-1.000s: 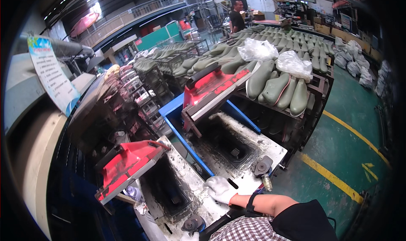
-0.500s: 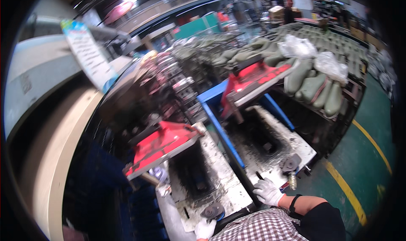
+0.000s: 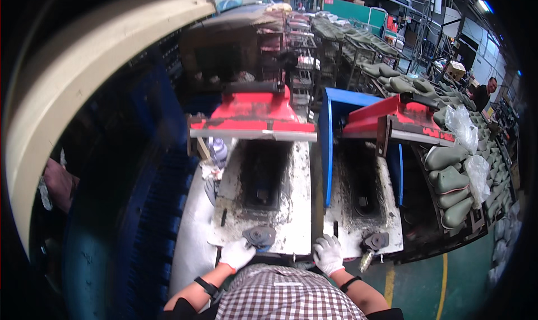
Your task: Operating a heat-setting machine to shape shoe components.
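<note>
My left hand (image 3: 237, 254), in a white knit glove, lies at the front edge of the left machine's worn white plate (image 3: 297, 219). Its fingers are stretched toward a dark round clamp piece (image 3: 259, 236), close beside it; whether they touch is unclear. At the front left corner of the right machine's white plate (image 3: 395, 224) rests my gloved right hand (image 3: 328, 255), fingers slightly apart, nothing seen in it. A similar dark clamp piece (image 3: 376, 241) sits to its right, with a brass-coloured fitting (image 3: 366, 260) below. Each plate has a blackened recess under a raised red lid (image 3: 255, 109).
Blue side panels (image 3: 328, 152) frame the right machine. Green boot-shaped pieces (image 3: 451, 180) and clear plastic bags (image 3: 478, 180) are stacked to the right. A beige curved machine edge (image 3: 73, 56) arches at left. Another person (image 3: 483, 95) is at the far right.
My view has swung to the right and levelled, so both machines now stand upright in it. Both hands remain by the plates' front edges; my left forearm now shows.
</note>
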Demonstrator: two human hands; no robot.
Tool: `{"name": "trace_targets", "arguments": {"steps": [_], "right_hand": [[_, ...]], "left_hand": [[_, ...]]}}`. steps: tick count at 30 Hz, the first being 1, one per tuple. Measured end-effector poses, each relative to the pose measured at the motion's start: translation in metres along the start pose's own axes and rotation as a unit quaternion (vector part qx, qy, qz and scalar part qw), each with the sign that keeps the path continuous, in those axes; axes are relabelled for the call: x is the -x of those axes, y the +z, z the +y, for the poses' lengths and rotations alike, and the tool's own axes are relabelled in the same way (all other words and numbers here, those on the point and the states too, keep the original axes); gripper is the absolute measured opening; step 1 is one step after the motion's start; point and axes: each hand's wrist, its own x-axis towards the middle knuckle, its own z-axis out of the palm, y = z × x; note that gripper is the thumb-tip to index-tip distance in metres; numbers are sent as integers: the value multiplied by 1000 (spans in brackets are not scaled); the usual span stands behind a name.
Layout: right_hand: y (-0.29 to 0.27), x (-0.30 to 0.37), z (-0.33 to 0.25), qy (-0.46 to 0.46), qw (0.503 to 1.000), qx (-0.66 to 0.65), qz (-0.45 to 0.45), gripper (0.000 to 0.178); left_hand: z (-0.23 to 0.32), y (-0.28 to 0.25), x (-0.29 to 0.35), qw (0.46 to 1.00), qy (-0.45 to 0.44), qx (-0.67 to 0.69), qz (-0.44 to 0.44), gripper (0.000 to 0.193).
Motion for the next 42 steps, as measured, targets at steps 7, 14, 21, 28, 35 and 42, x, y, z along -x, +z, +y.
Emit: {"name": "trace_targets", "arguments": {"steps": [7, 14, 21, 28, 35, 42], "right_hand": [[-11, -22, 11, -2, 994, -105, 26, 23], [-15, -27, 14, -24, 999, -6, -31, 19], [-2, -24, 19, -21, 1000, -21, -10, 20], [-1, -18, 19, -35, 999, -3, 4, 20], [8, -19, 25, -5, 1000, -22, -6, 23], [6, -21, 20, -8, 1000, -13, -22, 23]], "left_hand": [[-2, -1, -6, 1000, 7, 20, -5, 41], [-7, 6, -8, 999, -9, 36, -21, 43], [-3, -2, -8, 997, -21, 48, -51, 44], [-1, -1, -5, 996, -24, 55, -67, 43], [1, -7, -9, 995, 11, 94, -31, 42], [0, -7, -10, 995, -18, 78, -57, 43]]}}
